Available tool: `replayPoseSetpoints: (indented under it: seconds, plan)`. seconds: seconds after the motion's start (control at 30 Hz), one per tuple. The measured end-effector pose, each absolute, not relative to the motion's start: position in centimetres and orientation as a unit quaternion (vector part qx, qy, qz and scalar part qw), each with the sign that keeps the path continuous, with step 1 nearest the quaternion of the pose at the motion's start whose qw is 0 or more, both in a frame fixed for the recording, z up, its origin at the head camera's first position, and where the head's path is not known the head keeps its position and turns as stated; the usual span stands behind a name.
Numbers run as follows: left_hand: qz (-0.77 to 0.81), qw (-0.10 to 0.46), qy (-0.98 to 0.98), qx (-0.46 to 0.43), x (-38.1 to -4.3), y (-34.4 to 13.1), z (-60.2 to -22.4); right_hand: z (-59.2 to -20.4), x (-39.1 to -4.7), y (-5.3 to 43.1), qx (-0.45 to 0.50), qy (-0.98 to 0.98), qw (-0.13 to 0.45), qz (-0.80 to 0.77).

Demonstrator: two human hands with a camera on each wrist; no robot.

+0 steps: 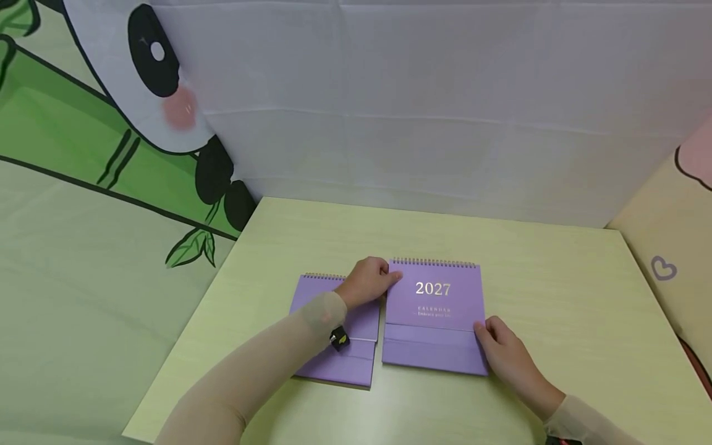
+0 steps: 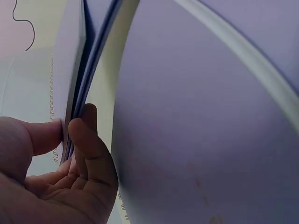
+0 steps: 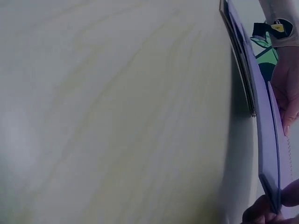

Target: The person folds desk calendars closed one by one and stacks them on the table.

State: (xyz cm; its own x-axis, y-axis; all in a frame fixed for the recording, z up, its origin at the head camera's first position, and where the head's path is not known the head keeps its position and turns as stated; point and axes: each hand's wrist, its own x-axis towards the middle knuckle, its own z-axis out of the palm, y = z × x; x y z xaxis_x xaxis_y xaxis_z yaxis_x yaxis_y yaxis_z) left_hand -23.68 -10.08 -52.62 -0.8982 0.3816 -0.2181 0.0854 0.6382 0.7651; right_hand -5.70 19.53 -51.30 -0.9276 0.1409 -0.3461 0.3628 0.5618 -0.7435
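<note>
A purple spiral-bound desk calendar (image 1: pixel 434 309) with gold "2027" lettering is held between both hands. My left hand (image 1: pixel 367 281) pinches its upper left edge, thumb on the front cover and fingers behind, as the left wrist view shows. My right hand (image 1: pixel 508 355) grips its right edge lower down, also with the thumb in front. To the left lies a second purple calendar (image 1: pixel 319 290), partly covered by my left forearm. In the right wrist view, the held calendar (image 3: pixel 261 116) is seen edge-on, raised off the table.
Both calendars are over a pale wood-grain table (image 1: pixel 556 278). A white cloth wall (image 1: pixel 417 123) rises along its back edge. Printed cloth with a green bamboo pattern (image 1: pixel 61 111) hangs at the left, and a cream panel with a heart (image 1: pixel 664 268) stands at the right.
</note>
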Motion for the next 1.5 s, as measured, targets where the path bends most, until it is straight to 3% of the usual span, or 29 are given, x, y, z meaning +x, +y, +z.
replayPoseSetpoints:
  seconds: [0.13, 0.6, 1.07, 1.5]
  plan:
    - [0.413, 0.184, 0.88, 0.145, -22.5, -9.7, -51.0, -51.8, -5.6, 20.1, 0.116, 0.906, 0.109, -0.391]
    - [0.372, 0.14, 0.905, 0.15, -24.0, -8.7, -54.4, -52.8, -5.5, 20.6, 0.033, 0.958, 0.048, -0.282]
    - [0.282, 0.15, 0.933, 0.166, -23.8, -7.7, -54.7, -53.0, -6.6, 21.5, -0.027, 0.98, 0.055, -0.191]
    - [0.247, 0.119, 0.946, 0.174, -24.5, -6.8, -55.7, -52.8, -7.9, 22.5, -0.05, 0.983, 0.048, -0.17]
